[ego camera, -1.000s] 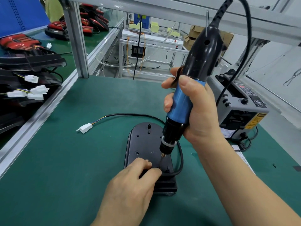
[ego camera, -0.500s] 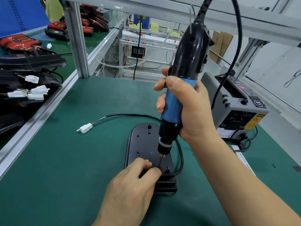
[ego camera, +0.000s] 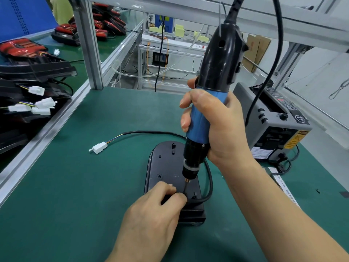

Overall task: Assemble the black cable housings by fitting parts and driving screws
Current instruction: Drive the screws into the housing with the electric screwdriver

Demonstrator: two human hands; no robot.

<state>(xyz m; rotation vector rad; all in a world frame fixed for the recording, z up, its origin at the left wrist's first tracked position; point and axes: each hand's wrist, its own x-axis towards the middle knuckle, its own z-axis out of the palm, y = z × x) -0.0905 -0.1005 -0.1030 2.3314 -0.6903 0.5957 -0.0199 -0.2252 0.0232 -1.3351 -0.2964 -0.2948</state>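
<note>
At lower centre of the green desk (ego camera: 75, 186) lies the flat black plastic cable housing (ego camera: 164, 167), with several holes seemingly screwless, so driving looks barely begun: the right hand (ego camera: 217, 125) grips the blue-and-black electric screwdriver (ego camera: 219, 59), and the left hand (ego camera: 151, 210) curls its fingers (ego camera: 177, 195) at the bit tip, holding I cannot tell what.

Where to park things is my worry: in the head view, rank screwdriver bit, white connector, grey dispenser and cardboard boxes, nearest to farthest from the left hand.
1. The screwdriver bit, right at the left hand.
2. The white connector, on the mat, ahead and left.
3. The grey dispenser, bench's right edge.
4. The cardboard boxes, beyond the bench, back right.
</note>
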